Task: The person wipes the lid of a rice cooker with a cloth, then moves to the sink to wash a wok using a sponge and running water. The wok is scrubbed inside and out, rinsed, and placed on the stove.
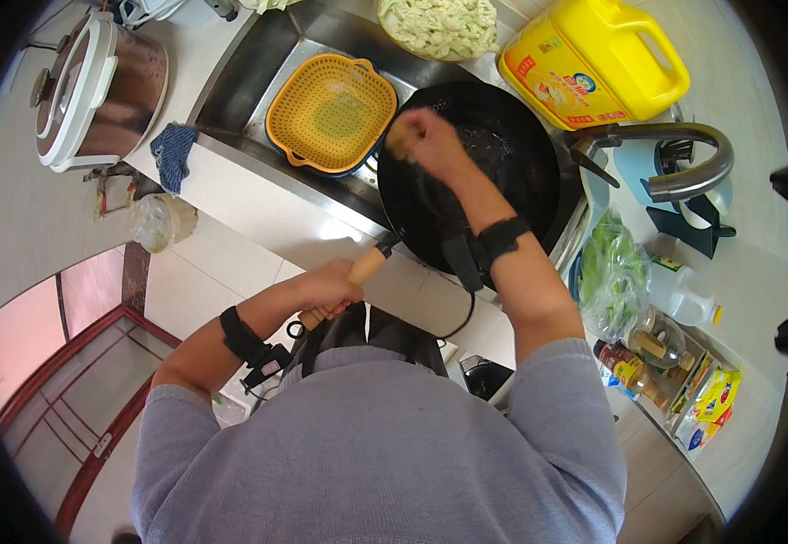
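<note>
A large black wok (pixel 502 190) rests over the right part of the stainless steel sink (pixel 230 88), with a little water and some bubbles inside. My left hand (pixel 336 285) is closed around its light wooden handle (pixel 368 265). My right hand (pixel 428 139) is over the wok's left inner side, fingers curled on a blurred yellowish thing (pixel 402 139), perhaps a sponge or scrubber. Left of the wok, a yellow plastic colander (pixel 332 112) sits in the sink in a dark blue basin.
Cut cauliflower (pixel 441 27) fills a bowl behind the sink. A yellow oil jug (pixel 591 64) and a curved faucet (pixel 699 160) stand right. Bagged greens (pixel 615 272) and bottles (pixel 638 374) line the right counter. A rice cooker (pixel 105 88) and blue cloth (pixel 174 156) are left.
</note>
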Demonstrator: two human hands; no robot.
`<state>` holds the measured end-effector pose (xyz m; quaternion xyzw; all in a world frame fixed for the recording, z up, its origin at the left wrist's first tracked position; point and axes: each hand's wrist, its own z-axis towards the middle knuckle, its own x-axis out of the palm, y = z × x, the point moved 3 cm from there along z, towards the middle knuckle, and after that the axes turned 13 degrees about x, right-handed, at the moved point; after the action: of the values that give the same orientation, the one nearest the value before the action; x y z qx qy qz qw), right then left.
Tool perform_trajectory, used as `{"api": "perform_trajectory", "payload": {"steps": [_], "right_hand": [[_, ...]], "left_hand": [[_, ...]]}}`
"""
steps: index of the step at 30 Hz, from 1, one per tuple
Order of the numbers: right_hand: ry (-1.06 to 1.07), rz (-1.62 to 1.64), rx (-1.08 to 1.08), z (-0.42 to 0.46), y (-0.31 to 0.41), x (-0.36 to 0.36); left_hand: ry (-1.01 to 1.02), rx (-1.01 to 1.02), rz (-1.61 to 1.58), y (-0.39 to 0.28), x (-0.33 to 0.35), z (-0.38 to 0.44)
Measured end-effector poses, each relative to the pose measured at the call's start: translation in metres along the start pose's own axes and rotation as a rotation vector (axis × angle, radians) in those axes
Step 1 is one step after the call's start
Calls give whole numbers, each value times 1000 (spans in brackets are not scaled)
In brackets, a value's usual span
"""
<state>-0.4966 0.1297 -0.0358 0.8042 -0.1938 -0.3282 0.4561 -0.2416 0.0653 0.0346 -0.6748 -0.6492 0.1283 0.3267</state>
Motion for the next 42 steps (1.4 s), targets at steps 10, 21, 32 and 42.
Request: {"api": "perform_trajectory", "payload": {"steps": [10, 21, 32, 42], "right_hand": [[602, -1096, 82, -100, -80, -49], [99, -930, 460, -78, -106, -66], [338, 178, 538, -27, -5, 11], [-807, 841, 643, 10, -82, -134]], "left_hand": [[-3, 47, -50, 12, 1, 6], [-24, 28, -86, -4, 4, -1], [-19, -41, -47, 6, 2, 3], [-25, 39, -81, 9, 2, 1]]}}
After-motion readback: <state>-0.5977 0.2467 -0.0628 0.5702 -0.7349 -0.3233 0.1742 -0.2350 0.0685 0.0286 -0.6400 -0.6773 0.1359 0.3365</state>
